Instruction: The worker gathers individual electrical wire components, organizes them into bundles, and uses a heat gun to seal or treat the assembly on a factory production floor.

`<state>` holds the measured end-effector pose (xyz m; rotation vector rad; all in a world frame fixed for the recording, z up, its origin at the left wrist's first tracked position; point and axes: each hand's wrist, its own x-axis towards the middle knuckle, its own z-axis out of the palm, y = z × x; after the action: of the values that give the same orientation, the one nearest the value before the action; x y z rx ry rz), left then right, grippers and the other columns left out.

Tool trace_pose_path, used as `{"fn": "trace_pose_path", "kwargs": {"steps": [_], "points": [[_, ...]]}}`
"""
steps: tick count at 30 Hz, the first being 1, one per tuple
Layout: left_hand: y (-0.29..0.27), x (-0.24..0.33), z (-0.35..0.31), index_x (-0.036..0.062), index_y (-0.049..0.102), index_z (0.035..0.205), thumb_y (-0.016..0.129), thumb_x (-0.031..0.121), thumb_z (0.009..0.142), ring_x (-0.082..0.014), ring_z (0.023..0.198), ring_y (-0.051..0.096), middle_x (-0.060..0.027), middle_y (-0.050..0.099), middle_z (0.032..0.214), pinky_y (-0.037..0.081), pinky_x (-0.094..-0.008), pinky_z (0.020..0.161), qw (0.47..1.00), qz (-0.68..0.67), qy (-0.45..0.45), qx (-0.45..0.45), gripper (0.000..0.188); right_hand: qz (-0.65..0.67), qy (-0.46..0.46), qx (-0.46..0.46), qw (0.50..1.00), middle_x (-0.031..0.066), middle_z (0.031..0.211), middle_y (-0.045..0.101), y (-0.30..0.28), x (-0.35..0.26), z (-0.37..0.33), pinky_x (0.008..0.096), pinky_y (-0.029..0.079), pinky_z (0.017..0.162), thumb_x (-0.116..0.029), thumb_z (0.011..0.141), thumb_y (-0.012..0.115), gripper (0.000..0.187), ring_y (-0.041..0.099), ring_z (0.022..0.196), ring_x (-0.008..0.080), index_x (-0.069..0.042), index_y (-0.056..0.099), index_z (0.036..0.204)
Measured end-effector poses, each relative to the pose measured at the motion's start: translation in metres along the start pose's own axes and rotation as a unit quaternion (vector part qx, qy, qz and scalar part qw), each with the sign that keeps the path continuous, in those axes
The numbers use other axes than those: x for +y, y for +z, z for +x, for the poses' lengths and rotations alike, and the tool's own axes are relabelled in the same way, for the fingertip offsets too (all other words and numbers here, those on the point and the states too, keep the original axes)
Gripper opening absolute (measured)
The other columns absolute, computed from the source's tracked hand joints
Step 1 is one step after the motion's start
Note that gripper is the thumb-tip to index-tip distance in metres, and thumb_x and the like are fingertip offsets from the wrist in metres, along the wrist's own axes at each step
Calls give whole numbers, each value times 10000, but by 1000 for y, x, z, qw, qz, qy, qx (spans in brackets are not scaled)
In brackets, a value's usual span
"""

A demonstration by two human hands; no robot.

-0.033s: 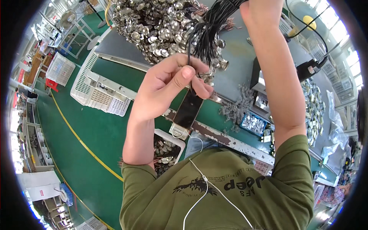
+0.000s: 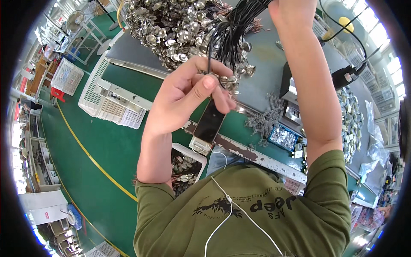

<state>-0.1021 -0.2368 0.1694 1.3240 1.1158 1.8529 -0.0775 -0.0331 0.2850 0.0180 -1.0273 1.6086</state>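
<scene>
My left hand [image 2: 184, 92] is closed, thumb and fingers curled round a black cable [image 2: 209, 49] that bends away from a thick bundle of black cables [image 2: 233, 32]. Shiny metal cup-shaped parts [image 2: 229, 81] hang at the bundle's lower end, right by my left fingertips. The bundle runs up to my right hand [image 2: 293, 13] at the top edge, where it appears gripped; the fingers are cut off by the picture's edge. A big heap of similar metal cups [image 2: 171, 36] on cables lies on the grey table [image 2: 265, 51] beyond my left hand.
A dark phone-like slab [image 2: 209, 122] sits below my left hand by the table's worn edge rail [image 2: 257, 158]. Small grey parts [image 2: 267, 118] and a blue tray [image 2: 282, 139] lie to the right. A white crate [image 2: 113, 107] is at left, a white bin [image 2: 192, 158] near my lap.
The left fingers have shifted slightly, and more of the metal cups beside them shows. The cable in that hand has moved a little left. The right arm looks nearly still.
</scene>
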Motion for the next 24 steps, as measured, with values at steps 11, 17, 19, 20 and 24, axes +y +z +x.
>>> {"fn": "trace_pose_path", "kwargs": {"steps": [11,17,19,20,24], "points": [[-25,-2,1,12,640,1158,552,179,1025,-79,756,611,5,658,728,488,-247,734,957,255,-50,128,231,-41,-21,20,999,14,707,492,-1,0,-2,298,462,537,-197,963,652,185,492,577,132,-70,525,1007],[-24,-5,-13,53,667,1151,556,234,1015,-132,521,503,-75,562,623,440,-312,550,900,377,-219,4,252,-18,36,-22,999,-35,617,402,-8,-4,7,284,366,485,-246,960,667,216,371,500,103,-115,507,897],[-18,-7,-18,47,666,1158,542,206,1021,-90,499,416,-25,463,575,369,-279,509,913,368,-175,20,243,-12,79,-1,997,-41,619,401,-10,-7,3,291,372,493,-271,958,675,234,368,505,102,-129,517,862],[-16,-8,-20,41,665,1165,529,178,1027,-48,478,329,25,364,528,297,-246,468,923,357,-138,35,237,-5,100,5,995,-41,621,411,-13,-8,9,295,378,495,-291,944,697,250,374,506,103,-135,531,842],[-5,-7,-24,45,662,1172,513,147,1028,-53,477,355,19,379,526,310,-249,467,916,384,-80,88,231,-13,117,17,993,-37,631,454,-5,-14,2,303,422,509,-309,899,755,259,436,519,114,-135,567,857]]}}
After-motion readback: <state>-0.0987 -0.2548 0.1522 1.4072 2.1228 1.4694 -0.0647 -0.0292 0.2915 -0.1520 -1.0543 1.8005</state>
